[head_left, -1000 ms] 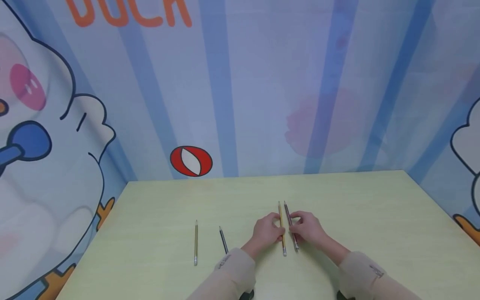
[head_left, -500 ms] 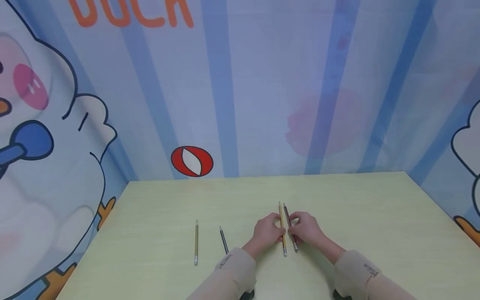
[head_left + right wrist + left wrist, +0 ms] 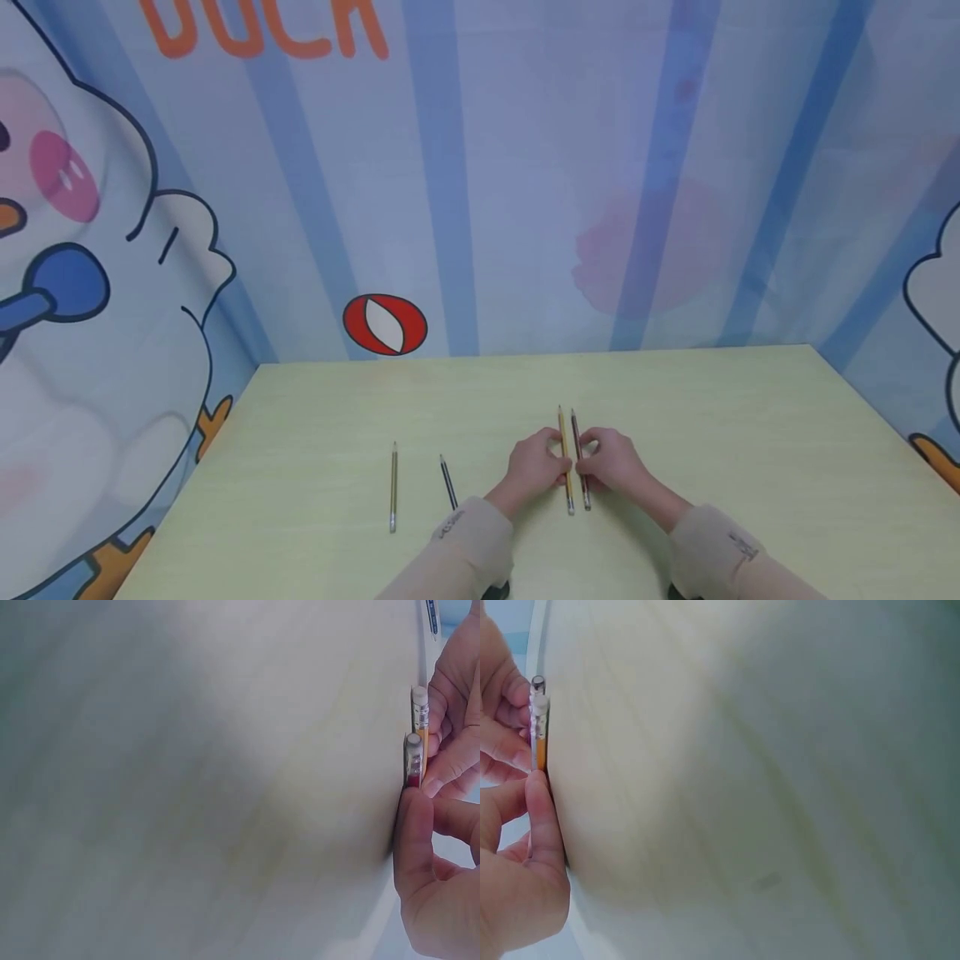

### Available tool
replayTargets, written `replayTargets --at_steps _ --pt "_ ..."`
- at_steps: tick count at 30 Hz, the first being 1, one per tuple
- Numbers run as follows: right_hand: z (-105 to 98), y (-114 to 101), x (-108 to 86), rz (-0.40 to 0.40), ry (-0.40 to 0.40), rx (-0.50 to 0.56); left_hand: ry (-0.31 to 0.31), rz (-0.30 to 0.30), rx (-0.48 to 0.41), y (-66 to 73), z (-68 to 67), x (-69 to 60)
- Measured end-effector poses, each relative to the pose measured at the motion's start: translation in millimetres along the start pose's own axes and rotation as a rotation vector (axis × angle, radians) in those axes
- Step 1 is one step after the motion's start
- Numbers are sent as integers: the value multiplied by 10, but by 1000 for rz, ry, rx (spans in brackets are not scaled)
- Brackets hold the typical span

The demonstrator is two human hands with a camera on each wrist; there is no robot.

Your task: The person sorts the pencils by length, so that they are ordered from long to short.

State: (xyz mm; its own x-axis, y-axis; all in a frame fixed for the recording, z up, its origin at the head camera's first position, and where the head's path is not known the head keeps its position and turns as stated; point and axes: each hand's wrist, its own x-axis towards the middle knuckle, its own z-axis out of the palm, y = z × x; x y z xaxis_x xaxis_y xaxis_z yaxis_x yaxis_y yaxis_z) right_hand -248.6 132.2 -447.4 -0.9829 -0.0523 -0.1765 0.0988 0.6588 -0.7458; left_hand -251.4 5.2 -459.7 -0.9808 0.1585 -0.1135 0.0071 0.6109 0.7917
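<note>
Two pencils lie side by side on the table, tips pointing away from me, with a narrow gap between them in the head view. My left hand (image 3: 534,462) pinches the yellow pencil (image 3: 566,450) between thumb and fingers. On the other side, my right hand (image 3: 613,460) pinches the dark red pencil (image 3: 577,442). Both eraser ends point toward me; in the right wrist view the yellow pencil's eraser (image 3: 420,696) and the red one's eraser (image 3: 413,741) show close together. Part of each pencil is hidden behind fingers.
To the left, a gold-coloured pencil (image 3: 393,487) lies on the pale table (image 3: 315,433). Beside it is a dark pencil (image 3: 447,481), its lower end hidden by my left sleeve (image 3: 474,542). A printed cloth backdrop (image 3: 525,167) stands behind the table.
The dark red pencil in my right hand has turned from slanted to nearly parallel with the yellow one, its eraser end shifting left. My left hand and the yellow pencil stay almost still.
</note>
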Motion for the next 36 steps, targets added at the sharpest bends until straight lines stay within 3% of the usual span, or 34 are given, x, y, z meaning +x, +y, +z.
replayTargets --at_steps 29,36 --pt "-5 89 -24 -7 -20 107 17 -5 19 -35 25 26" --pt "-8 88 -26 1 -21 133 27 25 50 -37 19 22"
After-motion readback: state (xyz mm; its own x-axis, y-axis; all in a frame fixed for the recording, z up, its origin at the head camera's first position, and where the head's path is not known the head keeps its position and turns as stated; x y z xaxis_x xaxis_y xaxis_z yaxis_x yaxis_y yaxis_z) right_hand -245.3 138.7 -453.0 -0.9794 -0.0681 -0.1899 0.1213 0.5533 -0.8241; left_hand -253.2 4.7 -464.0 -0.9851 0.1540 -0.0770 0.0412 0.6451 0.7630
